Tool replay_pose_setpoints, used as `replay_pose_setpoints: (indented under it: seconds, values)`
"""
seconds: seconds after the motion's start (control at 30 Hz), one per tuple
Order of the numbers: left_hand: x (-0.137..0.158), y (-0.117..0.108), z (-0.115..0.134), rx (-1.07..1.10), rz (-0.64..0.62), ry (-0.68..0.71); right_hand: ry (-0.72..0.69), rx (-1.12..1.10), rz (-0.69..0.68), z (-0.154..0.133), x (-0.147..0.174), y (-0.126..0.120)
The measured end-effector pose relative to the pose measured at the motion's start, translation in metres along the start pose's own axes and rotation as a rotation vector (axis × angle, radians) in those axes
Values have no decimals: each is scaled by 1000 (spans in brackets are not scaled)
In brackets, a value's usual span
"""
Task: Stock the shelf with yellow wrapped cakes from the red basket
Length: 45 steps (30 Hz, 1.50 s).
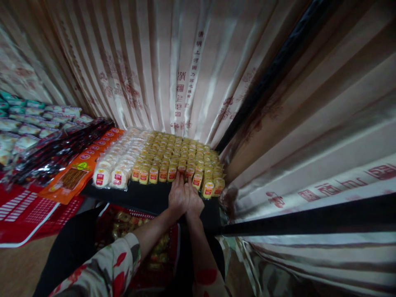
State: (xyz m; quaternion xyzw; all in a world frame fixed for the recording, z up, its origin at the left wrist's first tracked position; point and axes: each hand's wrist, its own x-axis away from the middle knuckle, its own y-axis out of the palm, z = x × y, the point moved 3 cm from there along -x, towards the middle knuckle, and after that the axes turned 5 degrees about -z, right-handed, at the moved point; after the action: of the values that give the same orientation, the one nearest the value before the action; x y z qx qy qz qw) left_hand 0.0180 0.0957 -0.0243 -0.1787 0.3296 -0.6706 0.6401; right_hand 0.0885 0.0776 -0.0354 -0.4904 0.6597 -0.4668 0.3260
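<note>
My left hand (177,193) and my right hand (194,201) are side by side, touching, at the front edge of a black tabletop (136,200). Their fingertips meet a yellow wrapped snack cake (182,168) in the front row and look closed around its lower part. My palms and some of the fingers are hidden from view. Tight rows of the same yellow snack cakes (154,175), with red and white labels, reach back toward the curtain. White wrapped round cakes (101,175) stand in rows to the left of them.
A red basket (177,247) with yellow packets sits below, between my legs. Left are an orange snack bag (66,181), dark glossy packets (58,152), pale packets (29,128) and another red basket (27,214). A printed curtain (173,62) hangs behind, with a dark frame (262,78) at right.
</note>
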Motion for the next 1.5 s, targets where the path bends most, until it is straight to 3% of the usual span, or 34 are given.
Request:
replay_pose_setpoints:
  seconds: [0.67, 1.3, 1.5]
  values:
    - [-3, -6, 2, -86, -40, 123, 79, 57, -69, -7, 2, -10]
    - [-3, -5, 1, -155, -22, 190, 74, 128, -64, -8, -1, -4]
    - [-4, -6, 1, -88, -47, 143, 63, 77, -46, -6, -1, -3]
